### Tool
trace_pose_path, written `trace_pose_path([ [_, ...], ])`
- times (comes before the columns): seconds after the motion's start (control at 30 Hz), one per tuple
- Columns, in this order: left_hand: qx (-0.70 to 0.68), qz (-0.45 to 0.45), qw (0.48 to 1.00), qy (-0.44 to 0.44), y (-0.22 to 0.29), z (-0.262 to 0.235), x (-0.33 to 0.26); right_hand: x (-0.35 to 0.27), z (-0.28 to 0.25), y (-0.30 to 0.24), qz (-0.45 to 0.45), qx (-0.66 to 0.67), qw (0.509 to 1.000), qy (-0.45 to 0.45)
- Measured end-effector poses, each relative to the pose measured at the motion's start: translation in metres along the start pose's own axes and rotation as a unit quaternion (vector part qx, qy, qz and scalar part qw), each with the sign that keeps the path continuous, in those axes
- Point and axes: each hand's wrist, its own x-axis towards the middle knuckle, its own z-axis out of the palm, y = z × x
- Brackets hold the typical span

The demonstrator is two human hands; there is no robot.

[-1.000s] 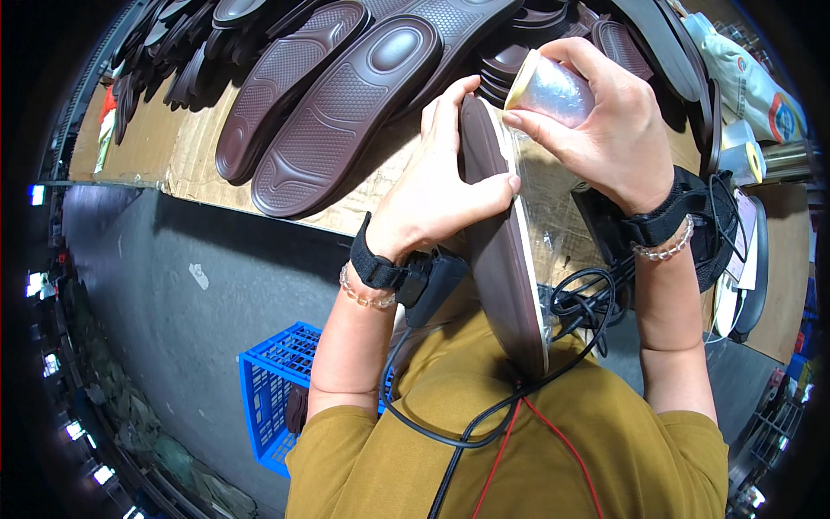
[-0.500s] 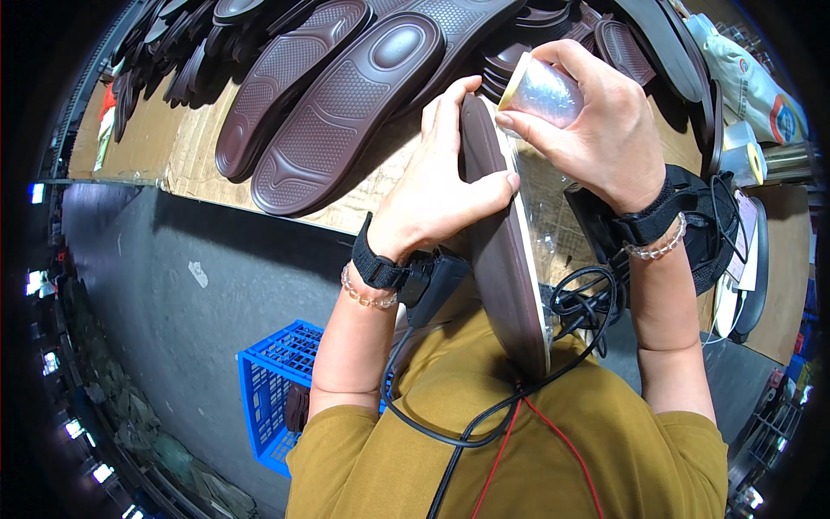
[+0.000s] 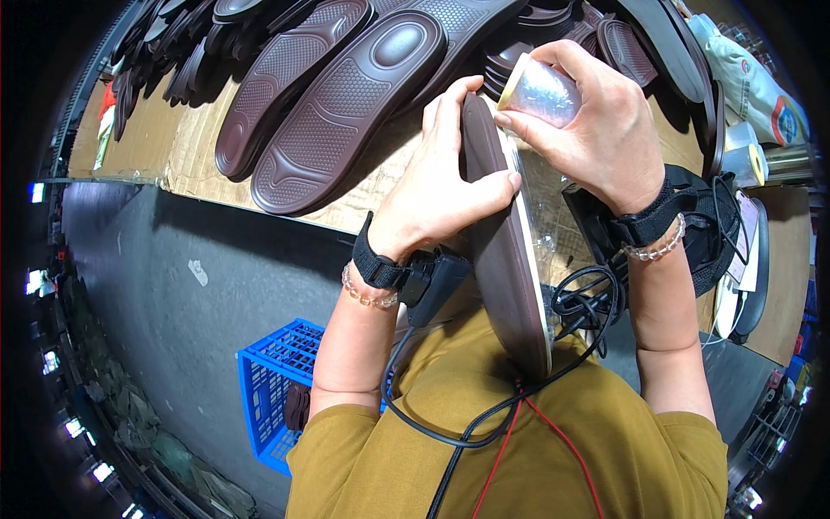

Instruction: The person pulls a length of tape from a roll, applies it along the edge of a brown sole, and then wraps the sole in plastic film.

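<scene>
My left hand is closed round the upper part of a dark brown shoe sole, its thumb across the near edge and its fingers at the top end. The sole stands on edge, its lower end against my shirt, with a pale layer along its right side. In my right hand is a roll of clear tape, pinched between thumb and fingers beside the sole's top end. Whether a strip of tape runs onto the sole's hidden face is hard to see.
Brown textured soles lie on the cardboard-covered table, with more piled behind. Tape rolls and a white bag are at the right. Black cables hang before me. A blue crate stands on the floor.
</scene>
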Motion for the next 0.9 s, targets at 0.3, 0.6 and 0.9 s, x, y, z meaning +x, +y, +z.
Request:
trace_pose_path([
  [0.3,-0.007,-0.002,1.000,0.002,-0.0020,0.0015,0.0019,0.0000,0.0014,0.0004,0.000,0.001,1.000,0.021],
  [0.6,-0.034,-0.012,0.999,0.000,-0.0027,0.0019,0.0004,-0.0011,0.0024,-0.0026,0.009,0.024,0.999,0.033],
  [0.9,-0.021,-0.007,1.000,0.002,-0.0027,0.0004,0.0011,-0.0008,0.0021,-0.0043,0.016,0.005,1.000,0.012],
])
